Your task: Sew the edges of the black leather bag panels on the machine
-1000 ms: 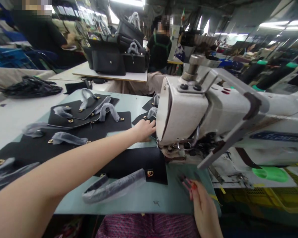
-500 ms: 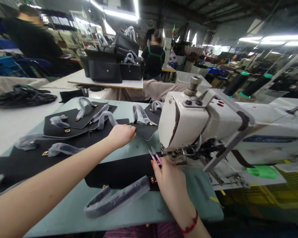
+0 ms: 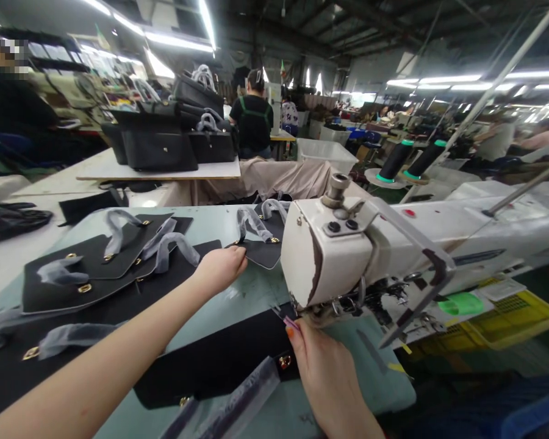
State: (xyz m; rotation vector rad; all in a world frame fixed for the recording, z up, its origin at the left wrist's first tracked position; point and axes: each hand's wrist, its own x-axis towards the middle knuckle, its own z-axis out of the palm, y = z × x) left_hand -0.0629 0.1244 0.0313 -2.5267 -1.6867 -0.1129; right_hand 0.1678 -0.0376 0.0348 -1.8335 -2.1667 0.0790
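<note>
My right hand is closed around thread snips with pink handles, their metal tips pointing up and left. It rests at the right end of a black bag piece, beside the sewing machine head. That piece has gold hardware and a plastic-wrapped handle along its near side. Stretched forward, my left hand has its fingers pressed together at the near left corner of another black panel. Whatever those fingers pinch is hidden. More black panels with wrapped handles lie under and left of my left arm.
Finished-looking black bags are stacked on a white board behind. Two black thread cones stand behind the machine. Yellow crates sit low on the right. A person stands beyond the bags; another is far left.
The view has turned right and tilted up, so most things appear shifted left and lower. My right hand still holds the snips; my left hand stays closed near the far panel.
</note>
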